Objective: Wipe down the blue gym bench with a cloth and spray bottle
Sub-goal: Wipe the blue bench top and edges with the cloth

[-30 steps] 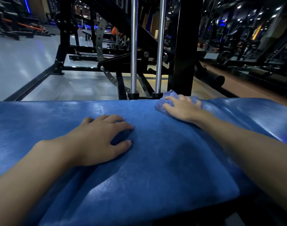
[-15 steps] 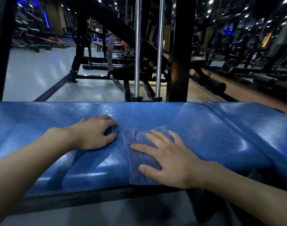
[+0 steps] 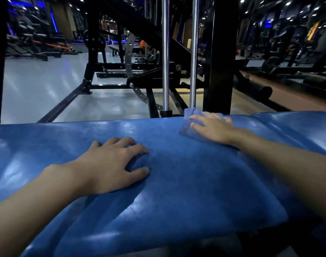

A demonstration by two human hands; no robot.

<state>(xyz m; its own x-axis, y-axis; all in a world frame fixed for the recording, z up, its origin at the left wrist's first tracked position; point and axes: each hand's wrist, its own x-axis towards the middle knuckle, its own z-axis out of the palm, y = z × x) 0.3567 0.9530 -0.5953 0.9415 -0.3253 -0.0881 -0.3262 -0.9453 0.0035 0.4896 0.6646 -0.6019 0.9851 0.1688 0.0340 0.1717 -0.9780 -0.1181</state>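
Bench: the blue gym bench (image 3: pixel 177 191) runs across your view from 9 o'clock to 3 o'clock. Its padded surface is glossy, with light patches showing along the far edge and near the front. A seam between two pads shows toward 2 o'clock.

Left hand: your left hand (image 3: pixel 112 164) lies palm down on the pad at about 11 o'clock from where you stand. The fingers are spread and slightly bent, with the tips touching the vinyl. It grasps nothing.

Right hand: your right hand (image 3: pixel 212 129) is at about 1 o'clock, at the far edge of the bench. It lies flat on the cloth (image 3: pixel 189 125) and presses it against the pad, thumb out toward 9 o'clock. The far fingertips are blurred, so you cannot tell whether they hook over the edge.

Cloth: the cloth is blue and bunched. It sits under your right palm and shows on the thumb side, with one corner standing up at the bench's far edge.

Surroundings: two chrome rods (image 3: pixel 165 52) rise just beyond the far edge at 12 o'clock. A black upright (image 3: pixel 221 52) stands beside them toward 1 o'clock. Pale floor (image 3: pixel 38 86) lies at 10 o'clock, with dark machines behind.
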